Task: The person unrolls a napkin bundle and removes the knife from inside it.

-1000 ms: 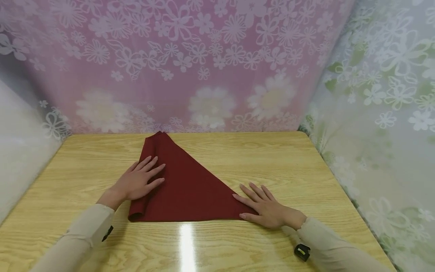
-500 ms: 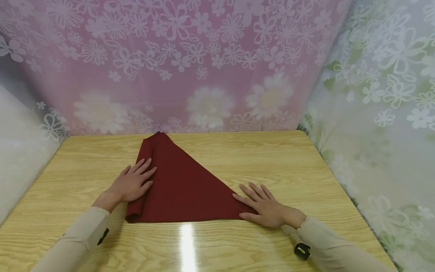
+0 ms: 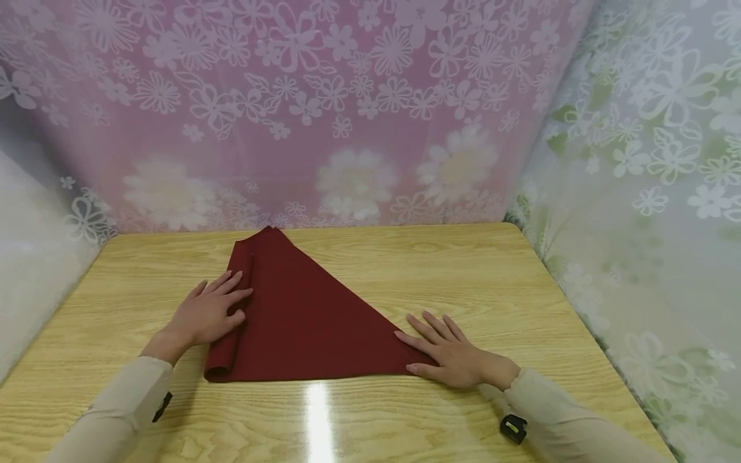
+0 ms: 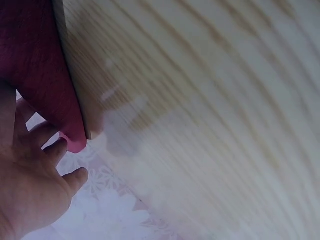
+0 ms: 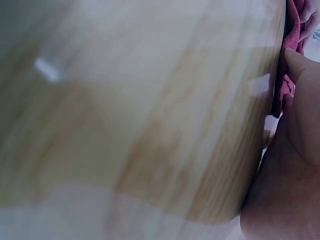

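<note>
A dark red cloth (image 3: pixel 312 321) lies on the table as a triangle, its left side rolled into a loose tube from front to back. My left hand (image 3: pixel 205 315) rests on that rolled edge with fingers spread over it. In the left wrist view the fingers of the left hand (image 4: pixel 35 175) reach along the red roll (image 4: pixel 47 75). Over the cloth's right corner my right hand (image 3: pixel 457 354) lies flat, fingers spread, and covers the tip. The right wrist view shows the right hand (image 5: pixel 300 130) with its thumb on the cloth's edge (image 5: pixel 291 42).
The wood-grain table (image 3: pixel 370 424) carries a bright light reflection at the front. A pink flowered curtain (image 3: pixel 301 128) stands along its back edge, with a white and green flowered one (image 3: pixel 648 225) at the right. Small black devices (image 3: pixel 512 428) sit at both wrists.
My left hand has slid left with the rolled edge, drawing in its fingers a little; the cloth's left side now lies farther left. The right hand has stayed on the right corner.
</note>
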The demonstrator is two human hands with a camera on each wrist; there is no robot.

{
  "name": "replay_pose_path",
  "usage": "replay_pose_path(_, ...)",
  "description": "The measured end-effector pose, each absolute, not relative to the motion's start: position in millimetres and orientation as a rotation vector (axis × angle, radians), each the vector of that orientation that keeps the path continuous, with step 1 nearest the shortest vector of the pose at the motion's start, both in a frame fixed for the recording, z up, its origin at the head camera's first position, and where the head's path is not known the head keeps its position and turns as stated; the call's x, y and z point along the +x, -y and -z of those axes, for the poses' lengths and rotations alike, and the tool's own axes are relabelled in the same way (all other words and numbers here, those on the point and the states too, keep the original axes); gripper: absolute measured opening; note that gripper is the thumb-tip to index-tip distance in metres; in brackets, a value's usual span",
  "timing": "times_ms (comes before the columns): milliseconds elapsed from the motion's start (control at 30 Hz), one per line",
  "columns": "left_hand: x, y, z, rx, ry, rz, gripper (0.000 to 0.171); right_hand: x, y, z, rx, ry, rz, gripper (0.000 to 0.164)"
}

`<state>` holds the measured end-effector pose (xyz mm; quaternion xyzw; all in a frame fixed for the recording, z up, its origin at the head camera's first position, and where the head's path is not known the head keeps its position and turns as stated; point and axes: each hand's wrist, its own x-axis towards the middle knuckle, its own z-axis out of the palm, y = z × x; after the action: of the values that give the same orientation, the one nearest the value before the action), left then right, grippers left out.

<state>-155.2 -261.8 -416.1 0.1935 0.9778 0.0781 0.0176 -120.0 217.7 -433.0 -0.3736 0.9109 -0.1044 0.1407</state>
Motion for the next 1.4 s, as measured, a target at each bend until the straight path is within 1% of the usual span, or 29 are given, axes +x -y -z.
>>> replay_pose_path(400,-151,273,413,0.55,-3.057,-0.256,0.044,-119,-217,432,-1.094,-2.628,0.316,0.062)
replay_pose_path(467,-150,275,413,0.537,-3.061,-0.238,0.046,-119,-217,432,-1.101,-2.628,0.333,0.061)
replay_pose_path(600,-148,281,414,0.533,-3.07,-0.202,0.058,-119,-217,432,-1.098,-2.627,0.335,0.061)
replay_pose_path(667,-147,284,414,0.54,-3.073,-0.199,0.061,-119,-217,432,-1.09,-2.628,0.321,0.061)
replay_pose_path(800,-144,290,414,0.529,-3.056,-0.212,0.059,-118,-217,432,-1.084,-2.631,0.308,0.062)
replay_pose_path(1033,-139,300,414,0.487,-2.995,-0.252,0.062,-119,-216,433,-1.089,-2.631,0.296,0.062)
replay_pose_path(1400,-139,298,415,0.501,-3.01,-0.209,0.062,-120,-217,436,-1.099,-2.635,0.346,0.06)
